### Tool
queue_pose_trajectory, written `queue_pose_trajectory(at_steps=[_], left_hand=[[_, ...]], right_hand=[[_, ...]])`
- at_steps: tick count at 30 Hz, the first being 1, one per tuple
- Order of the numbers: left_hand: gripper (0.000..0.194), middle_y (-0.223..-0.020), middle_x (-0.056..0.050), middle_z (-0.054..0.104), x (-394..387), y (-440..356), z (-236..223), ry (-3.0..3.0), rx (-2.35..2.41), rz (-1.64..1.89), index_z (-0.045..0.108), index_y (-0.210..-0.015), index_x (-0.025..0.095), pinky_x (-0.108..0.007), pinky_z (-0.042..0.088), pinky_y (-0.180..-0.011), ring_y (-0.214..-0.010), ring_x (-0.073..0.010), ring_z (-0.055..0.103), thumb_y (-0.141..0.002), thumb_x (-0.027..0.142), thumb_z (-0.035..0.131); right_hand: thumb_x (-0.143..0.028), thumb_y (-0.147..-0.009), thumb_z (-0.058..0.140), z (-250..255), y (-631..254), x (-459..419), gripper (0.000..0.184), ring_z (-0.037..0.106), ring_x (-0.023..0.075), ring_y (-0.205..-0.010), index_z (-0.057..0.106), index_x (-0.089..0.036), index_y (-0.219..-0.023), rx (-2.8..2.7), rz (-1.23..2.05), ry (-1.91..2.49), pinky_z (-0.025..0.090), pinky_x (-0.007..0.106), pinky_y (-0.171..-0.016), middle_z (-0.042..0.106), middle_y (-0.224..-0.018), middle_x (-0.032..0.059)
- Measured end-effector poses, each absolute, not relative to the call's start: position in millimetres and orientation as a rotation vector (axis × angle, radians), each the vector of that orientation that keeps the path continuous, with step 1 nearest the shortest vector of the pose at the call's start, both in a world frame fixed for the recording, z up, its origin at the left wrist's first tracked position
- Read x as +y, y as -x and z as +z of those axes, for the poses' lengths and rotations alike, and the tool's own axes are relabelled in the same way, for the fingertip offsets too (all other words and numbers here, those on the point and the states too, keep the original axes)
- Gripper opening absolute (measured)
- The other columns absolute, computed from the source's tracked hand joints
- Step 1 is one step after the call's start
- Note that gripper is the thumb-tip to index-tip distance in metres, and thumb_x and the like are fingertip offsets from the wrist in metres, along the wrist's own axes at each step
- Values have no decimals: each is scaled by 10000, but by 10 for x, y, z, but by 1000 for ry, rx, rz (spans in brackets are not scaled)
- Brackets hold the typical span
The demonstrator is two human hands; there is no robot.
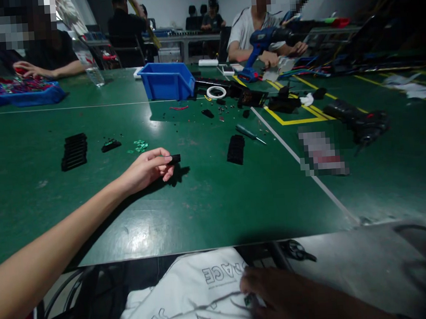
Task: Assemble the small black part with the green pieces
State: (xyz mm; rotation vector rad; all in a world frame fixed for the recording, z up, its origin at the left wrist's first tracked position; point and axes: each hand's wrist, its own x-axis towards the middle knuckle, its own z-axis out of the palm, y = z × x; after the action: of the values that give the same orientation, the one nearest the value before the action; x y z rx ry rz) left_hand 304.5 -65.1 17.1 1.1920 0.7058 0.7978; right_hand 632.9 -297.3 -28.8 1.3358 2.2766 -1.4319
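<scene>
My left hand reaches out over the green table, its thumb and fingers pinching a small black plastic piece. Just behind that hand lies a small pile of green circuit boards. Farther left are a black part with small bits around it and a neat row of black pieces. Low over my lap, in shadow, my right hand is curled in front of the white shirt. Something small and greenish shows at its fingertips, too dark to make out.
A black block of pieces and a screwdriver lie to the right. Beyond are a blue bin, a tape roll, a blue drill and a black power tool. Other people sit across the table.
</scene>
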Motion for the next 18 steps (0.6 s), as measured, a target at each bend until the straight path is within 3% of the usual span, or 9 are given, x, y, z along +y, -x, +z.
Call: queue_pose_trajectory(at_steps=[5, 9, 10, 14, 18], left_hand=[[204, -682, -30, 679, -629, -3032, 154, -1178, 688, 790, 536, -867, 158, -224, 451, -574, -570, -127, 624, -880, 266, 708], [201, -701, -31, 690, -617, -3013, 138, -1161, 672, 767, 541, -906, 158, -222, 453, -575, -565, -121, 623, -887, 271, 707], [200, -702, -32, 690, -614, -3010, 136, -1157, 668, 765, 541, -914, 157, -220, 451, -574, -564, -120, 623, -889, 269, 705], [210, -726, -42, 702, -607, -3002, 136, -1132, 658, 766, 540, -937, 155, -221, 466, -586, -576, -116, 630, -881, 260, 713], [231, -765, -68, 724, -614, -2996, 140, -1111, 651, 762, 539, -941, 154, -249, 507, -633, -618, -130, 654, -866, 257, 731]], right_hand=[[-280, -889, 586, -643, -6417, -3134, 242, 672, 294, -1053, 659, -296, -1119, 2285, -1447, -1333, 516, 430, -910, 706, -1140, 56], [-261, -878, 587, -864, -6405, -3132, 262, 619, 296, -1206, 658, -291, -1129, 2335, -1413, -1314, 470, 433, -1023, 661, -1295, 70], [-248, -874, 583, -873, -6377, -3105, 228, 637, 288, -1181, 673, -282, -1080, 2312, -1431, -1278, 483, 419, -1008, 681, -1252, 68], [-229, -830, 606, -703, -6241, -2975, 164, 700, 283, -1005, 707, -270, -952, 2256, -1396, -1303, 531, 390, -896, 735, -1052, 69], [-199, -836, 589, -278, -6172, -2889, 218, 712, 282, -1003, 754, -286, -950, 2234, -1370, -1351, 520, 368, -863, 763, -1049, 81]])
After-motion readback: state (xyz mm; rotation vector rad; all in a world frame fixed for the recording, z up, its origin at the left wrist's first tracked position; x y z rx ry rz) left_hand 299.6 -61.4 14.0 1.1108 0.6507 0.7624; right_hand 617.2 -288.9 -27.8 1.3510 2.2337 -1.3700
